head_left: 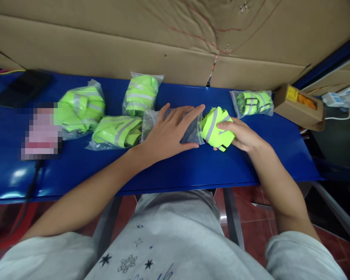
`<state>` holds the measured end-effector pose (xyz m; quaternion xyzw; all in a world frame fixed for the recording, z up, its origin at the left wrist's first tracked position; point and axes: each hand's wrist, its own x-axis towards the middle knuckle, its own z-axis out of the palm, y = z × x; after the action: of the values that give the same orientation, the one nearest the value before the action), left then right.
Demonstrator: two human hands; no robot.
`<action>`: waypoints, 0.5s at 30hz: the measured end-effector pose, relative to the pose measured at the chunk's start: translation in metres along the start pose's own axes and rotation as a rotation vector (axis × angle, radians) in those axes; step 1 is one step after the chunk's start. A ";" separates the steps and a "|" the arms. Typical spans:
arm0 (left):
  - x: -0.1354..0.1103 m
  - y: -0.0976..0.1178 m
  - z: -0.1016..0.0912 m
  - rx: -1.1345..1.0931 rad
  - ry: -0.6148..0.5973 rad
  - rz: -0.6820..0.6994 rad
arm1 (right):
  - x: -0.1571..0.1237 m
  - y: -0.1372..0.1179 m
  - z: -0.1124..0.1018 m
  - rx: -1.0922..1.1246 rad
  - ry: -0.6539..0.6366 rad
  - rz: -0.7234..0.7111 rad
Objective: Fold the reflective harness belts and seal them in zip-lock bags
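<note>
My right hand point(242, 134) grips a folded neon-yellow reflective strap bundle point(217, 126) with grey stripes, its thumb lying on top. Just left of that bundle, a clear plastic bag point(194, 130) rests on the blue table. Over the bag my left hand point(170, 130) is spread flat, fingers apart, covering much of it. Close by on the left sits a bagged strap bundle point(116, 131). Behind it stands another bagged bundle point(142, 94), and farther left a third, rounder bagged bundle point(83, 109).
One more bagged bundle with a black buckle point(252, 103) lies at the back right, beside an open cardboard box point(300, 105). A blurred pinkish object point(43, 132) and a dark flat item point(25, 88) are at left. Cardboard point(105, 50) lines the back of the blue table point(175, 171).
</note>
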<state>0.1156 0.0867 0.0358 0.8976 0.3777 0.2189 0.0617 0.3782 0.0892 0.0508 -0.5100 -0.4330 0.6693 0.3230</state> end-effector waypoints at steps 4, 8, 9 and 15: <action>-0.001 0.001 0.000 0.022 0.060 0.046 | -0.002 -0.002 0.001 -0.057 0.005 0.029; -0.003 0.001 0.005 0.048 0.042 0.157 | -0.005 0.000 0.000 -0.173 -0.091 0.035; -0.003 0.001 0.007 0.046 0.036 0.181 | -0.005 0.001 0.000 -0.202 -0.099 0.020; -0.004 0.001 0.009 0.027 0.007 0.186 | -0.007 0.003 -0.002 -0.306 -0.065 -0.014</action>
<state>0.1176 0.0837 0.0262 0.9287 0.2960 0.2216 0.0275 0.3818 0.0822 0.0510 -0.5283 -0.5437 0.6095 0.2320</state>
